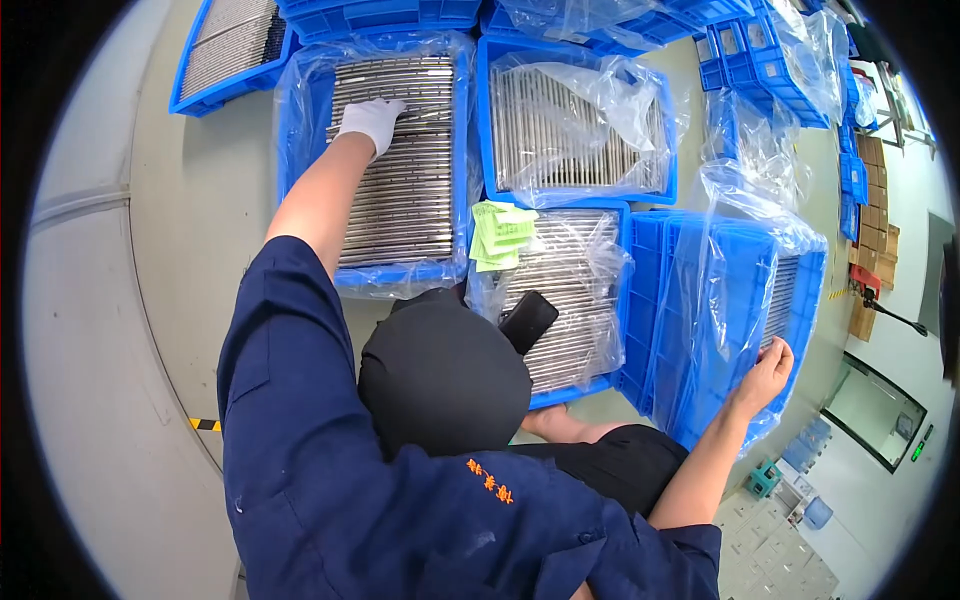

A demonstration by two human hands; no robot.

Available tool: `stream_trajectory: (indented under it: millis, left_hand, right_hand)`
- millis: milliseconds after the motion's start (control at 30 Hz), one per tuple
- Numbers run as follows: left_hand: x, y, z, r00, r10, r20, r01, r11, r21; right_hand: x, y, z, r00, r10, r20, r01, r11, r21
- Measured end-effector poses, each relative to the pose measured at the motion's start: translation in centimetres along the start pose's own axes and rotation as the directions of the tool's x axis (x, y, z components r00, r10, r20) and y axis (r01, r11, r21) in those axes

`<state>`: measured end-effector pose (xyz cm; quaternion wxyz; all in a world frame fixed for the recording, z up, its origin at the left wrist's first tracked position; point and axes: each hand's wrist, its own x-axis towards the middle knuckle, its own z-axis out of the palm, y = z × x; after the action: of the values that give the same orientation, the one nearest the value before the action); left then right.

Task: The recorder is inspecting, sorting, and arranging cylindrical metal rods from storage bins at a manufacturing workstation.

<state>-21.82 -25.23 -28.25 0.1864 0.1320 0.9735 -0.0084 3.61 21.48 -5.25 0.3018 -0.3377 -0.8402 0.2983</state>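
Observation:
My left hand (372, 124), in a white glove, lies on the row of thin metal rods (400, 205) in the plastic-lined blue crate (460, 180) at the left. Its fingers look stretched over the rods; their undersides are hidden. My bare right hand (766, 374) is at the edge of a tilted blue crate (690, 330) wrapped in clear plastic film (712, 270) at the right. Its fingers are pinched together beside more metal rods (783, 290). What they hold, if anything, cannot be made out.
Between my arms, light green paper slips (500, 236) and a black phone-like object (528, 321) lie on a film-covered crate of rods (570, 300). Another rod crate (672, 130) stands behind it. Stacked blue crates (380, 15) line the back; a rounded black shape (445, 375) is in front.

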Motion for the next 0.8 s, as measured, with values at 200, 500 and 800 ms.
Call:
stream_trajectory:
  millis: [200, 500, 800]
  left_hand:
    - [-1.0, 0.9, -0.7, 0.999, -0.037, 0.039, 0.040, 0.997, -0.063]
    - [-3.4, 2.4, 2.6, 0.959, -0.018, -0.282, -0.011, 0.995, -0.099]
    - [-2.8, 2.1, 3.1, 0.882, -0.110, -0.458, 0.035, 0.985, -0.168]
  right_hand:
    - [0.3, 0.3, -0.3, 0.999, 0.036, 0.016, -0.038, 0.994, 0.106]
    - [0.1, 0.1, -0.2, 1.000, 0.028, 0.011, -0.029, 0.995, 0.093]
    - [-0.5, -0.2, -0.4, 1.000, 0.024, -0.017, -0.024, 0.999, 0.039]
